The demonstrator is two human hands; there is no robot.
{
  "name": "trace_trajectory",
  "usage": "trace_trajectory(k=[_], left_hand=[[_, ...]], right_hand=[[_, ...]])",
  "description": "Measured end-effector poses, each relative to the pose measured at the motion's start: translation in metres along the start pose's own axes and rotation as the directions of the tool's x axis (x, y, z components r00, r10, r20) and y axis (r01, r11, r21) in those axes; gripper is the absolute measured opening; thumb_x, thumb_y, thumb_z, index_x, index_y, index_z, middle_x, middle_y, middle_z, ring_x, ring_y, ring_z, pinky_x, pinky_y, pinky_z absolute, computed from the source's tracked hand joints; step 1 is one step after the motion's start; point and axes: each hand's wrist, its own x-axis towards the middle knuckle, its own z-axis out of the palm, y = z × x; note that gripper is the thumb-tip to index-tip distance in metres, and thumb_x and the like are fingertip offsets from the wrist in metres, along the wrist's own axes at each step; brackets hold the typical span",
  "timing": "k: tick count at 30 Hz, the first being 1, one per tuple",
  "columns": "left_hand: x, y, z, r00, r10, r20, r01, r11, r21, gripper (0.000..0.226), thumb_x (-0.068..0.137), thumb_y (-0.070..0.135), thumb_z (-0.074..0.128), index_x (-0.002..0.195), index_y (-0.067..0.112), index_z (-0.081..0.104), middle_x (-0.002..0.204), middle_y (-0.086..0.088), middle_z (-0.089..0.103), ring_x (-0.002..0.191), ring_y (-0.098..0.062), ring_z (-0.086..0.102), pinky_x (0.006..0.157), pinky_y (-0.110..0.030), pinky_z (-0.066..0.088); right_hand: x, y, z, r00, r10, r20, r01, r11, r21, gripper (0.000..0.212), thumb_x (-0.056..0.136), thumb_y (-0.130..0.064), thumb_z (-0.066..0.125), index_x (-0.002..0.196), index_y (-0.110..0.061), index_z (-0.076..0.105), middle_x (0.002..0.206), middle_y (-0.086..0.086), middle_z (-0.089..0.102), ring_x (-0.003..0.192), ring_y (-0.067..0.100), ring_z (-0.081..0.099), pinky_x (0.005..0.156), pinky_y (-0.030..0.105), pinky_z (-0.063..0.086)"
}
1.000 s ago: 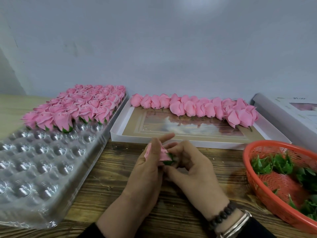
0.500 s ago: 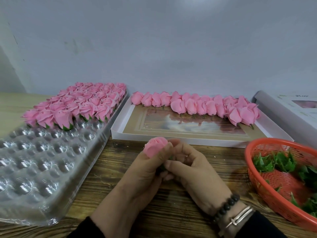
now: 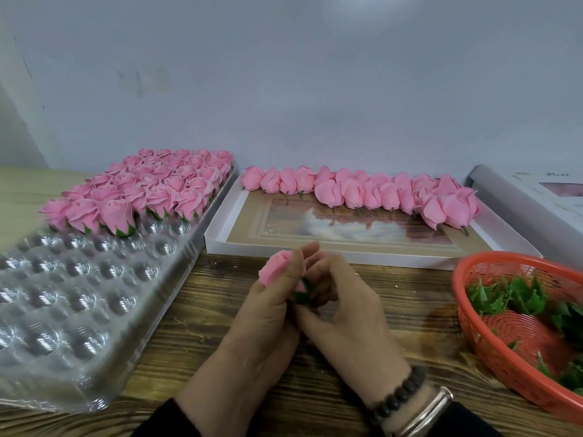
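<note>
One clear plastic tray [image 3: 79, 310] lies on the left of the wooden tabletop [image 3: 205, 310]. Its near dimples are bare. Its far part is packed with pink roses on green bases [image 3: 151, 187], standing upright and touching, too crowded to count exactly.

Just right of it sits one shallow white box [image 3: 347, 252]. Loose pink roses [image 3: 362, 190] lie along its far edge in an overlapping double row, roughly twenty of them.

Near the middle, in front of the box, two hands meet above the tabletop. The left hand [image 3: 265, 313] pinches one rose [image 3: 274, 268] between thumb and fingers, the bloom pointing up and to the far left. Below the bloom is one green leaf base [image 3: 303, 293], and the right hand [image 3: 344, 310] has its fingers curled round it, gripping it against the rose. The right wrist wears two bands: one dark bead bracelet [image 3: 399, 395] and one metal bangle [image 3: 429, 411].

On the near right stands one orange basket [image 3: 492, 354], cut off by the edge. It holds green leaf pieces [image 3: 504, 294], in loose clumps I cannot count.

Far right, a second white box [image 3: 520, 197] is partly in view.
</note>
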Motion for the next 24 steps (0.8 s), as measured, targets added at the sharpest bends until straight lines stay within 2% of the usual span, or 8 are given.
trace_trajectory(k=[4, 7, 11, 13, 16, 19, 22, 24], left_hand=[[-0.002, -0.001, 0.002, 0.996, -0.05, 0.067, 0.052, 0.998, -0.022, 0.03, 0.079, 0.026, 0.054, 0.098, 0.008, 0.069, 0.092, -0.013, 0.069, 0.086, -0.022, 0.068, 0.07, -0.03, 0.057], [-0.003, -0.001, 0.003, 0.995, -0.026, 0.098, 0.023, 0.999, 0.029, 0.029, 0.079, 0.03, 0.055, 0.091, 0.01, 0.072, 0.091, -0.014, 0.068, 0.088, -0.024, 0.067, 0.076, -0.032, 0.056], [-0.004, 0.002, 0.005, 0.994, 0.035, 0.099, -0.04, 0.998, 0.046, 0.024, 0.079, 0.031, 0.056, 0.076, 0.014, 0.073, 0.082, -0.012, 0.068, 0.081, -0.023, 0.067, 0.074, -0.032, 0.056], [-0.004, 0.002, 0.004, 0.995, 0.047, 0.082, -0.051, 0.997, 0.05, 0.022, 0.076, 0.031, 0.058, 0.062, 0.018, 0.07, 0.07, -0.006, 0.065, 0.071, -0.018, 0.066, 0.067, -0.03, 0.056], [-0.004, 0.001, 0.003, 0.997, 0.043, 0.064, -0.046, 0.998, 0.044, 0.024, 0.075, 0.027, 0.059, 0.054, 0.018, 0.065, 0.064, -0.003, 0.062, 0.067, -0.015, 0.063, 0.064, -0.027, 0.055], [-0.003, 0.003, 0.0, 0.997, -0.011, 0.078, 0.009, 1.0, 0.022, 0.017, 0.072, 0.031, 0.071, 0.063, 0.016, 0.07, 0.072, -0.006, 0.066, 0.074, -0.018, 0.066, 0.071, -0.029, 0.055], [-0.001, 0.004, -0.004, 0.99, -0.108, 0.094, 0.105, 0.994, 0.041, 0.04, 0.046, 0.04, 0.089, 0.07, 0.012, 0.072, 0.098, -0.017, 0.067, 0.096, -0.026, 0.061, 0.086, -0.036, 0.044], [0.0, 0.005, -0.006, 0.985, -0.132, 0.109, 0.124, 0.989, 0.078, 0.04, 0.045, 0.04, 0.089, 0.068, 0.012, 0.072, 0.103, -0.018, 0.065, 0.097, -0.024, 0.06, 0.081, -0.032, 0.045]], right_hand=[[0.001, -0.001, -0.004, 0.991, 0.134, 0.01, -0.133, 0.973, 0.187, 0.028, 0.059, -0.024, 0.071, 0.077, -0.036, 0.052, 0.066, -0.01, 0.057, 0.059, 0.005, 0.052, 0.057, 0.018, 0.042], [0.003, -0.002, -0.006, 0.98, 0.182, 0.073, -0.197, 0.911, 0.363, 0.026, 0.056, -0.015, 0.072, 0.071, -0.029, 0.057, 0.058, -0.009, 0.056, 0.054, 0.001, 0.049, 0.053, 0.013, 0.038], [0.004, -0.004, -0.005, 0.979, 0.162, 0.126, -0.203, 0.862, 0.464, 0.032, 0.062, -0.003, 0.073, 0.083, -0.022, 0.059, 0.066, -0.01, 0.063, 0.058, 0.002, 0.053, 0.056, 0.012, 0.043], [0.003, -0.003, -0.003, 0.976, 0.184, 0.115, -0.215, 0.895, 0.39, 0.036, 0.066, -0.005, 0.075, 0.083, -0.03, 0.055, 0.073, -0.009, 0.065, 0.065, 0.004, 0.057, 0.06, 0.014, 0.044], [0.001, -0.003, 0.0, 0.984, 0.171, 0.041, -0.176, 0.974, 0.145, 0.033, 0.066, -0.019, 0.074, 0.079, -0.037, 0.05, 0.073, -0.01, 0.061, 0.065, 0.004, 0.056, 0.062, 0.015, 0.044], [0.002, -0.004, -0.002, 0.984, 0.166, 0.059, -0.174, 0.969, 0.175, 0.027, 0.067, -0.015, 0.074, 0.075, -0.031, 0.055, 0.063, -0.012, 0.058, 0.058, 0.002, 0.052, 0.058, 0.012, 0.041], [0.005, -0.004, -0.01, 0.948, 0.231, 0.219, -0.306, 0.847, 0.434, 0.015, 0.074, -0.004, 0.074, 0.08, -0.001, 0.061, 0.058, -0.005, 0.056, 0.056, 0.008, 0.053, 0.058, 0.019, 0.043], [0.005, -0.004, -0.015, 0.905, 0.264, 0.335, -0.416, 0.716, 0.56, 0.025, 0.07, -0.012, 0.078, 0.079, 0.005, 0.061, 0.06, 0.002, 0.061, 0.058, 0.011, 0.059, 0.059, 0.018, 0.046]])
